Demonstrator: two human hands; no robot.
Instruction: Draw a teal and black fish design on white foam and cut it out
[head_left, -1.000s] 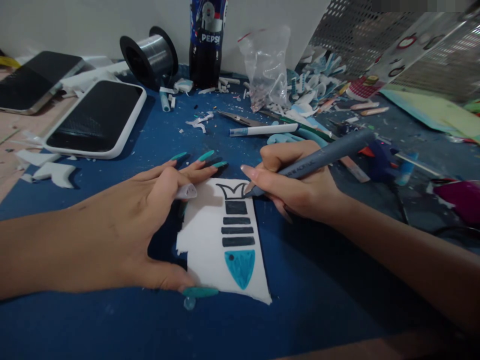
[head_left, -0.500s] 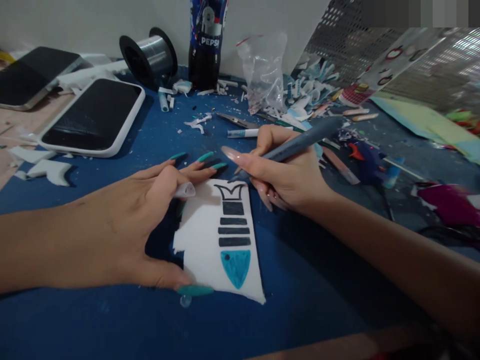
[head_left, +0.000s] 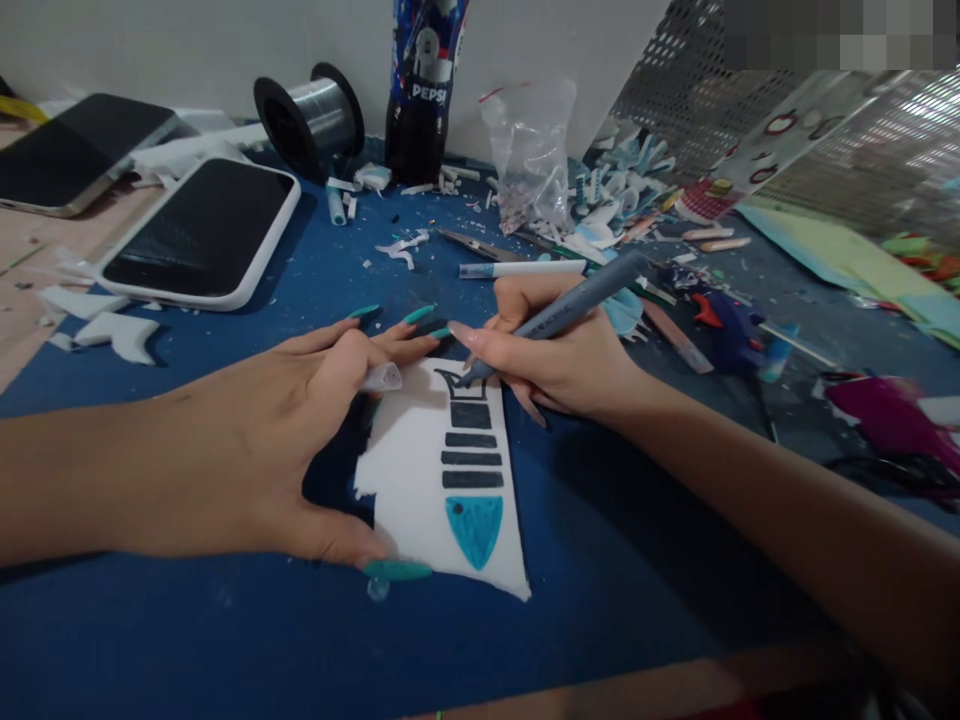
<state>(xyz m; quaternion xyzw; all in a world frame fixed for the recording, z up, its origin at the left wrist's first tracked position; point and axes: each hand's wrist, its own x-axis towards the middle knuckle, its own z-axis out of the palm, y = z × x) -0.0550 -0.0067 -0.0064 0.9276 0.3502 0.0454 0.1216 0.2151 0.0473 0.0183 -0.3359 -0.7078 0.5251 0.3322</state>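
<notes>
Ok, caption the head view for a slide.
Left hand steadies white foam piece; right hand draws with grey marker.

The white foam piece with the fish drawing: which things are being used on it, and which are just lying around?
In use:
- white foam piece, pressed flat by the left hand
- grey marker, held in the right hand, tip on the drawing

Lying about:
- two phones
- Pepsi bottle
- wire spool
- plastic bag
- white pen
- glue gun
</notes>
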